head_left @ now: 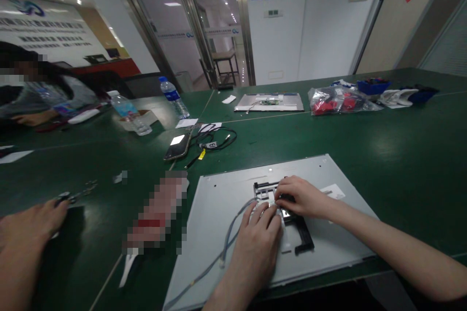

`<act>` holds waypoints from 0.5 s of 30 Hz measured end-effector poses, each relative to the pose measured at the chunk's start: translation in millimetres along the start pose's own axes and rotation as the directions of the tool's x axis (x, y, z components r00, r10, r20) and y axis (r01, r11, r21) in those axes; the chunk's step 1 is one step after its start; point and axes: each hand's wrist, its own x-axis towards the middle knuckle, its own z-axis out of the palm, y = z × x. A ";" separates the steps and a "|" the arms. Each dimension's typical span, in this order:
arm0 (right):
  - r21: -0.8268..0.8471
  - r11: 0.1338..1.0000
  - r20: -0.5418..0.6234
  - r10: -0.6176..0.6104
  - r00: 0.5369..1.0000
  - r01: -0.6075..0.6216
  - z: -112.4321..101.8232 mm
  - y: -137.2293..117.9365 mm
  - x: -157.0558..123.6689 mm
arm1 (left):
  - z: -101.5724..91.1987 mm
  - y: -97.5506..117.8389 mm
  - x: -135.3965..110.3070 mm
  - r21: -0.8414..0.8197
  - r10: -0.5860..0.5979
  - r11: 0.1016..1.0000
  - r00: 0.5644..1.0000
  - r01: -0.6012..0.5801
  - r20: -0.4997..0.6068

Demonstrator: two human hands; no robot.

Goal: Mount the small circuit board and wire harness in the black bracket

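Note:
A light grey metal panel [226,199], flat like the back of a display, lies in front of me. A black plastic bracket [302,235] is at its middle. My left hand [260,233] rests over the bracket's left part, fingers bent and close together; whatever is under the fingertips is hidden. From the right, my right hand [301,197] meets it, its thumb and fingers pinched at the bracket on something too small to make out. A grey-blue cable [226,243] runs from near my left fingertips across the panel to its lower left edge. A white label [332,191] lies beyond my right wrist.
Another person's hand [36,223] rests at the left, near a small chain [87,188]. Left of the panel lie a blurred reddish packet [160,209], a phone [177,146] and a coiled black cable [219,142]. Farther back are bottles [173,97], a second panel [270,103] and a plastic bag [339,101].

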 end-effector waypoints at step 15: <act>0.005 1.000 -0.008 -0.007 1.000 0.007 1.0 1.0 -0.9 | 4.3 -1.6 -0.5 0.012 0.004 1.000 1.000 -0.003 -0.025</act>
